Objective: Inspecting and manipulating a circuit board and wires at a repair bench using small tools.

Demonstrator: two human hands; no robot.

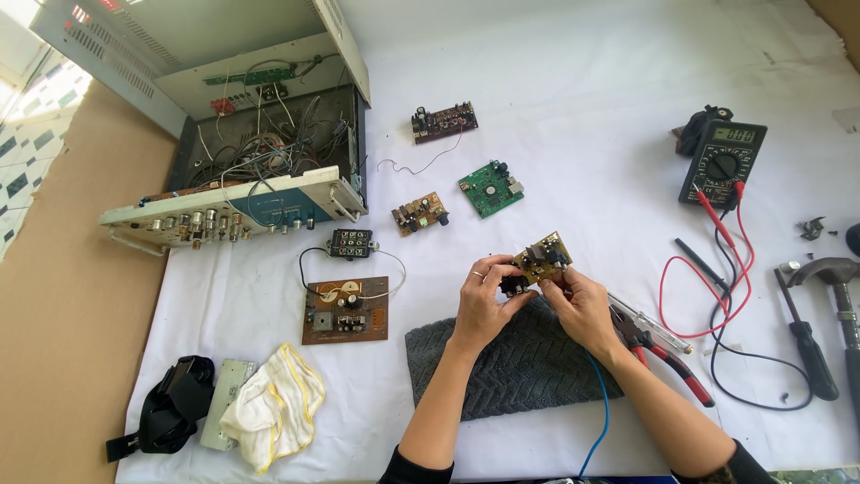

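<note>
Both of my hands hold a small yellow-brown circuit board [544, 256] with black parts, just above the far edge of a grey knitted cloth [502, 363]. My left hand [484, 300] grips the board's near left side, with a ring on one finger. My right hand [580, 300] pinches its right side. A blue wire [600, 408] runs from under my right wrist toward me.
An opened amplifier chassis [260, 134] with loose wires stands far left. Several boards lie about: brown [347, 310], green [490, 188], dark [444, 122], small [420, 213]. A multimeter [724, 161] with red and black leads, red-handled pliers [667, 354], screwdriver [806, 341] and hammer [838, 278] lie right. A white rag [273, 403] lies near left.
</note>
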